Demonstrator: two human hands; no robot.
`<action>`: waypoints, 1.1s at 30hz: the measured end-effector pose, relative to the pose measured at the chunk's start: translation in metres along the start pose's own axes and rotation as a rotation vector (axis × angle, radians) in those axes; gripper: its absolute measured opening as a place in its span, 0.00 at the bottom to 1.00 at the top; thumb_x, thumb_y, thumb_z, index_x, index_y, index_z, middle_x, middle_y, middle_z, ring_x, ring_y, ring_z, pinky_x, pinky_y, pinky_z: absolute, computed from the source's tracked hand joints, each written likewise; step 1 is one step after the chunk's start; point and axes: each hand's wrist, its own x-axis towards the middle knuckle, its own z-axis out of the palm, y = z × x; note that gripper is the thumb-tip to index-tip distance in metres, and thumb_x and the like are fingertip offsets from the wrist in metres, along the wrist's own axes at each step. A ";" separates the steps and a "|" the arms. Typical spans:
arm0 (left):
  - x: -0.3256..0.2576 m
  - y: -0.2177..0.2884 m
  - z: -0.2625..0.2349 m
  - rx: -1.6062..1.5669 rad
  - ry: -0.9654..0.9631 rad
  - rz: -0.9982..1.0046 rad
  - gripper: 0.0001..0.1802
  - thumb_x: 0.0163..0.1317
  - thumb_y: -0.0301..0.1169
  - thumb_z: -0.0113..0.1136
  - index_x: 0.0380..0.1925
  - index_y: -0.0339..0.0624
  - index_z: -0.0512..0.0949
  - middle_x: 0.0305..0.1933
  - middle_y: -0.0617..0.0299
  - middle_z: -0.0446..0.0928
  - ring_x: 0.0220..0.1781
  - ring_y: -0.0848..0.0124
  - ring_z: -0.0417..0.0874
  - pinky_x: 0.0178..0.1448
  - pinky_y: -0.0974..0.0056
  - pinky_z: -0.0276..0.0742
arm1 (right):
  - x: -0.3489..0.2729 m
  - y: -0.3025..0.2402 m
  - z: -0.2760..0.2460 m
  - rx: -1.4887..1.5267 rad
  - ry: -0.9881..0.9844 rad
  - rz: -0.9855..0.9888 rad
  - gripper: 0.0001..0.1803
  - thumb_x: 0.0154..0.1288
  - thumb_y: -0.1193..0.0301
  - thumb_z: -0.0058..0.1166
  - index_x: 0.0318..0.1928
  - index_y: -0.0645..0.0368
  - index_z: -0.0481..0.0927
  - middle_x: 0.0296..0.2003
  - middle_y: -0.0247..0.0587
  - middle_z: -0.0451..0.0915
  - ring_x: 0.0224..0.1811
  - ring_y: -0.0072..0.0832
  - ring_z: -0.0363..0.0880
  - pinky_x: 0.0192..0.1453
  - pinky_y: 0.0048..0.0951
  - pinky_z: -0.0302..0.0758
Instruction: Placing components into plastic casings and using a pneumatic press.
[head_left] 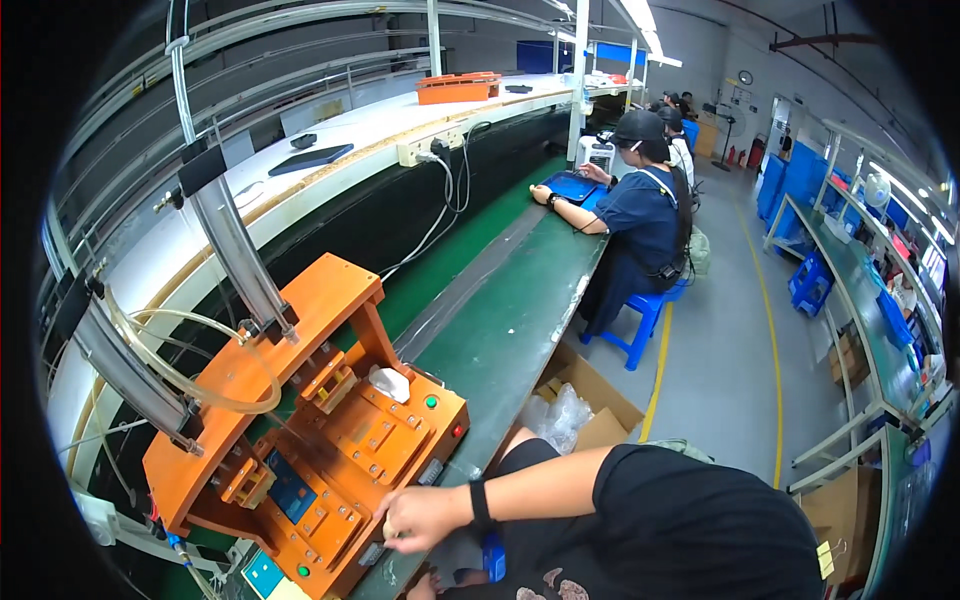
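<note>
My right hand point(420, 517) is curled nearly closed at the front edge of the orange press fixture point(330, 440), fingertips seemingly pinching something small, though I can't tell what. My left hand's out of sight. The fixture sits on the green bench point(500, 330), within easy reach; a cardboard box point(590, 400) waits alongside.

One orange press fixture point(310, 430), one cardboard box point(585, 400), one blue stool point(640, 320), perhaps three seated co-workers point(640, 215).
</note>
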 end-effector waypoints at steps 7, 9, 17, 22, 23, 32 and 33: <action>0.012 -0.005 -0.001 0.089 -0.026 0.010 0.19 0.68 0.38 0.53 0.52 0.37 0.81 0.40 0.58 0.82 0.38 0.70 0.78 0.43 0.65 0.75 | -0.040 0.018 -0.054 -0.197 0.001 0.041 0.11 0.63 0.71 0.56 0.24 0.61 0.82 0.19 0.42 0.79 0.34 0.42 0.81 0.58 0.40 0.77; 0.008 0.002 0.001 0.048 -0.063 -0.045 0.21 0.69 0.39 0.53 0.53 0.37 0.80 0.43 0.57 0.82 0.41 0.69 0.79 0.46 0.65 0.75 | -0.044 0.018 -0.061 -0.220 0.044 0.028 0.11 0.63 0.71 0.56 0.23 0.61 0.82 0.17 0.42 0.77 0.29 0.41 0.80 0.58 0.40 0.77; 0.022 -0.013 0.003 0.105 -0.077 0.113 0.21 0.69 0.39 0.52 0.55 0.38 0.79 0.45 0.58 0.81 0.42 0.69 0.79 0.46 0.65 0.75 | -0.052 0.016 -0.048 -0.099 0.116 0.089 0.13 0.64 0.72 0.55 0.21 0.60 0.78 0.18 0.40 0.78 0.25 0.39 0.78 0.61 0.43 0.74; 0.028 -0.013 -0.007 0.099 -0.154 0.097 0.21 0.70 0.39 0.51 0.58 0.40 0.77 0.45 0.57 0.80 0.41 0.70 0.78 0.44 0.66 0.75 | -0.032 0.012 -0.015 0.002 0.148 0.050 0.09 0.64 0.73 0.55 0.26 0.59 0.80 0.21 0.40 0.80 0.29 0.39 0.80 0.62 0.45 0.72; 0.021 -0.008 -0.007 0.127 -0.157 0.078 0.21 0.71 0.37 0.49 0.59 0.40 0.76 0.48 0.57 0.80 0.42 0.70 0.78 0.44 0.67 0.74 | -0.029 0.012 -0.006 -0.002 0.153 0.044 0.09 0.64 0.73 0.54 0.26 0.59 0.81 0.20 0.40 0.79 0.28 0.40 0.79 0.62 0.45 0.71; -0.011 0.036 0.005 -0.134 -0.130 -0.134 0.22 0.72 0.37 0.50 0.62 0.42 0.74 0.57 0.63 0.79 0.44 0.72 0.77 0.40 0.68 0.71 | -0.003 0.007 0.053 0.023 0.130 -0.093 0.13 0.58 0.71 0.52 0.17 0.58 0.79 0.14 0.42 0.74 0.24 0.42 0.76 0.62 0.42 0.70; -0.012 0.036 0.005 -0.131 -0.131 -0.138 0.22 0.72 0.37 0.50 0.62 0.42 0.74 0.57 0.63 0.79 0.44 0.72 0.77 0.40 0.68 0.71 | 0.001 0.007 0.055 0.024 0.133 -0.089 0.13 0.58 0.71 0.52 0.17 0.58 0.79 0.14 0.42 0.74 0.24 0.42 0.76 0.62 0.42 0.70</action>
